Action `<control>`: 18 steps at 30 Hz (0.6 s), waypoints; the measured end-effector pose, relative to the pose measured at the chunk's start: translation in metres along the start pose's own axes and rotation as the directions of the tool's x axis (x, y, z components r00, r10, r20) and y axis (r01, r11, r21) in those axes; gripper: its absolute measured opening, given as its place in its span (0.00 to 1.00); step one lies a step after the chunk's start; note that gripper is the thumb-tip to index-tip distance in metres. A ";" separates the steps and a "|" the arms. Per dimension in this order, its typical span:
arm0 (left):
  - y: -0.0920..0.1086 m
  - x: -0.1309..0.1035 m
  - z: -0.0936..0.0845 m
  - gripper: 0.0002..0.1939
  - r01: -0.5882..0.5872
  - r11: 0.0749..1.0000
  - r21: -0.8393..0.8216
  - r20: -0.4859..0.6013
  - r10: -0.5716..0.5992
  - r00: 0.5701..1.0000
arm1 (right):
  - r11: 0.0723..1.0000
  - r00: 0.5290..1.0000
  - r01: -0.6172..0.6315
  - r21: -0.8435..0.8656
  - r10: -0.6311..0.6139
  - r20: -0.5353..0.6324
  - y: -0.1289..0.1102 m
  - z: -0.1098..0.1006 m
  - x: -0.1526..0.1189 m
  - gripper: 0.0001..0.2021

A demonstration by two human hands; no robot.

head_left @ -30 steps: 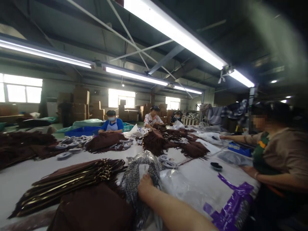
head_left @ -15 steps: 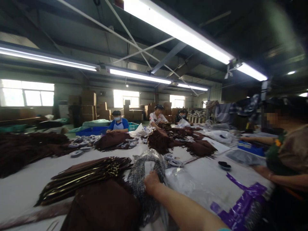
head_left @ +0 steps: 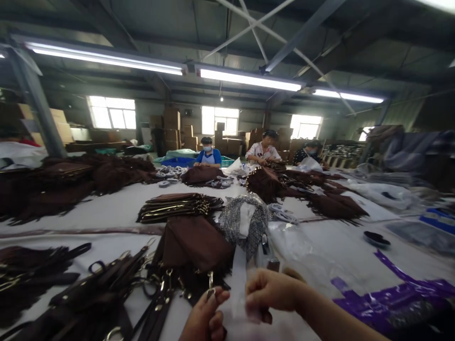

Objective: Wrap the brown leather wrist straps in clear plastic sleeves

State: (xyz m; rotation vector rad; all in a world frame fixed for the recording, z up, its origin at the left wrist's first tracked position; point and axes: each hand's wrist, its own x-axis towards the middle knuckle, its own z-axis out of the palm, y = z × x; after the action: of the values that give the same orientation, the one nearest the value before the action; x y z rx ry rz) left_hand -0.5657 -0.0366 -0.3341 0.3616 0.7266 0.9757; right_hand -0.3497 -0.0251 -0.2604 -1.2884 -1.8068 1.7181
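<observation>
My left hand [head_left: 206, 316] is at the bottom centre, its thumb and fingers pinched around a small metal clasp [head_left: 211, 292] by the edge of a dark brown bag [head_left: 201, 244]. Just to its right, my right hand [head_left: 268, 293] is curled, slightly blurred; whatever lies between its fingers is too small to make out. Beyond it rests a grey glittery bundle [head_left: 227, 220] in clear plastic with a white strip [head_left: 245, 220]. A small metallic item [head_left: 272, 263] lies behind my right hand.
Stacked brown bags with gold trim [head_left: 174, 208] lie behind. Brown straps and bags [head_left: 95, 293] spread at left. Purple plastic [head_left: 401, 298] and a small round dish [head_left: 377, 239] are at right. Several people work across the white table [head_left: 117, 208].
The view has turned left and down. My right hand has left the glittery bundle and come back near the front edge. My left hand has come into view at a clasp.
</observation>
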 end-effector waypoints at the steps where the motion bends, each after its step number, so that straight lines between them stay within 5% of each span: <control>1: 0.000 -0.002 0.002 0.27 -0.012 1.000 -0.010 0.043 0.013 0.999 | 0.995 0.998 -0.026 0.092 0.021 0.064 -0.002 0.008 -0.001 0.08; 3: -0.001 -0.005 0.005 0.27 -0.007 1.000 -0.019 0.104 0.009 0.995 | 0.988 0.996 -0.046 0.150 0.034 0.077 -0.004 0.019 0.008 0.06; 7: -0.008 -0.004 0.000 0.26 0.003 0.997 0.081 0.170 -0.017 0.985 | 0.979 0.980 0.000 0.205 0.041 -0.196 0.003 0.030 0.043 0.10; 13: -0.016 0.008 -0.019 0.28 -0.155 0.934 0.322 0.010 0.161 0.987 | 0.889 0.939 0.171 0.424 -0.016 -0.344 0.034 0.050 0.069 0.25; 18: -0.026 0.015 -0.020 0.29 -0.145 0.931 0.336 -0.064 0.176 0.982 | 0.918 0.885 0.171 0.359 0.018 -0.466 0.054 0.067 0.071 0.25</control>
State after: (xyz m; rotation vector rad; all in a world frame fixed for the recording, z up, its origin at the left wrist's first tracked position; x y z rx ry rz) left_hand -0.5584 -0.0386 -0.3698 0.6815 0.9608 1.0299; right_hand -0.4183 -0.0193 -0.3482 -1.2872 -1.1557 1.4662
